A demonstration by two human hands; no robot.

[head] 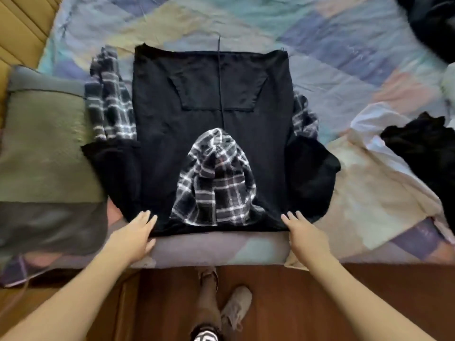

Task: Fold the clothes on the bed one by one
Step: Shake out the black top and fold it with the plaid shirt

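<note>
A black zip hoodie [211, 89] lies flat, front up, in the middle of the bed, its hem at the far side. Its plaid hood [214, 180] is folded down onto the chest, and plaid sleeves [110, 99] bunch at both sides. My left hand [135, 235] rests at the near left shoulder corner with fingers spread on the fabric edge. My right hand [305, 235] lies likewise at the near right corner. Neither hand visibly grips the cloth.
A grey-green folded blanket [46, 148] lies on the left. A black garment [423, 143] and white cloth [369, 124] sit on the right, another dark garment [430, 20] at the far right corner. The patchwork bedspread [344, 57] covers the bed; wooden floor [283, 303] and my feet are below.
</note>
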